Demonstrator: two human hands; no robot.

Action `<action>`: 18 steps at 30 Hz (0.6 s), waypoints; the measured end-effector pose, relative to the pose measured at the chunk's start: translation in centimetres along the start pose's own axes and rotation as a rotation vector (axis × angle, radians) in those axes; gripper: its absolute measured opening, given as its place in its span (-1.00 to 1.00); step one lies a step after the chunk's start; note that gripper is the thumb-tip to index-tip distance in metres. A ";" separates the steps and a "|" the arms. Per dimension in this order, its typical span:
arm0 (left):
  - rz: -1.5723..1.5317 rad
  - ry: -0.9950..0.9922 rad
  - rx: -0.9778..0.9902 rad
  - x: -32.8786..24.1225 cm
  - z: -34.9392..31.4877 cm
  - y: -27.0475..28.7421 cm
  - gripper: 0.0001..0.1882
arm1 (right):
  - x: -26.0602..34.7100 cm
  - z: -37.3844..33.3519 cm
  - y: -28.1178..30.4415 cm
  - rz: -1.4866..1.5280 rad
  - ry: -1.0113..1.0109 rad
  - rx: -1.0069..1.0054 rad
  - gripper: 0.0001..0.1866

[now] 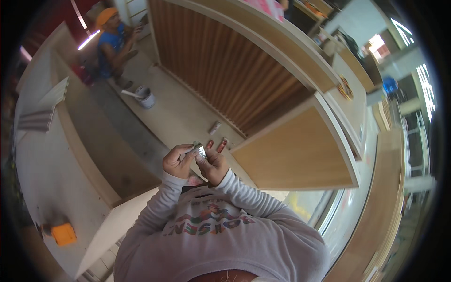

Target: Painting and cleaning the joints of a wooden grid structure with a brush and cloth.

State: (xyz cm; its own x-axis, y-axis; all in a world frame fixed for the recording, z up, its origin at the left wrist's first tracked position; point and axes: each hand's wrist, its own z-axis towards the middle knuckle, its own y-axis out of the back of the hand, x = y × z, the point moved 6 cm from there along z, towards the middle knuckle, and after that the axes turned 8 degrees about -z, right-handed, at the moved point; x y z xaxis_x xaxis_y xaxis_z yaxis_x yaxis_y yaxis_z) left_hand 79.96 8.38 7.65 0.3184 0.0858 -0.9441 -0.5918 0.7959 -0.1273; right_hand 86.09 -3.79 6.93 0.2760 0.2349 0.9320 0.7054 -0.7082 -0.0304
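Note:
In front of my chest both hands meet around a small, shiny, silvery piece (201,151), too small for me to name its kind. My left hand (175,160) pinches at its left side with thumb and fingertips. The fingers of my right hand (215,167) are closed round the other side, with the thumb lying against it. Just beyond my hands a white can (215,127) and a red can (222,144) lie on the surface, with another red can (210,144) partly behind my right hand.
A large wooden cabinet frame with a ribbed brown panel (235,70) rises ahead and to the right. A paint bucket (145,97) stands farther off, near a person in a blue shirt (111,49). An orange object (64,234) rests on the pale board (47,188) at left.

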 end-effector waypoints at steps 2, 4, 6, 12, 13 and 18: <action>-0.141 0.034 -0.076 0.5 1.3 1.9 -0.81 | 1.1 2.3 -1.1 -0.112 0.035 0.098 -0.70; -0.089 0.046 -0.150 0.6 2.4 3.7 -0.81 | 2.0 4.7 -2.2 -0.192 0.019 0.199 -0.70; -0.072 0.050 -0.198 0.7 3.9 5.3 -0.79 | 3.2 7.3 -3.7 -0.184 0.077 0.289 -0.70; -0.155 0.122 -0.161 3.8 12.1 10.0 -0.76 | 5.3 17.5 -6.3 -0.199 0.049 0.536 -0.75; -0.165 0.175 -0.113 4.6 13.9 10.7 -0.77 | 5.8 19.3 -6.5 -0.167 0.056 0.577 -0.75; -0.135 0.309 -0.077 5.9 23.9 11.7 -0.81 | 10.6 28.6 -6.0 -0.072 -0.013 0.703 -0.84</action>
State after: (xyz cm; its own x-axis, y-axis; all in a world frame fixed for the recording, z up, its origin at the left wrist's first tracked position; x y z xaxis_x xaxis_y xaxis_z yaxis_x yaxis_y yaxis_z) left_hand 92.64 32.58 7.84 0.1657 -0.2119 -0.9632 -0.6178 0.7389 -0.2688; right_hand 103.43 21.99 6.67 0.2172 0.2758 0.9364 0.9756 -0.0933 -0.1988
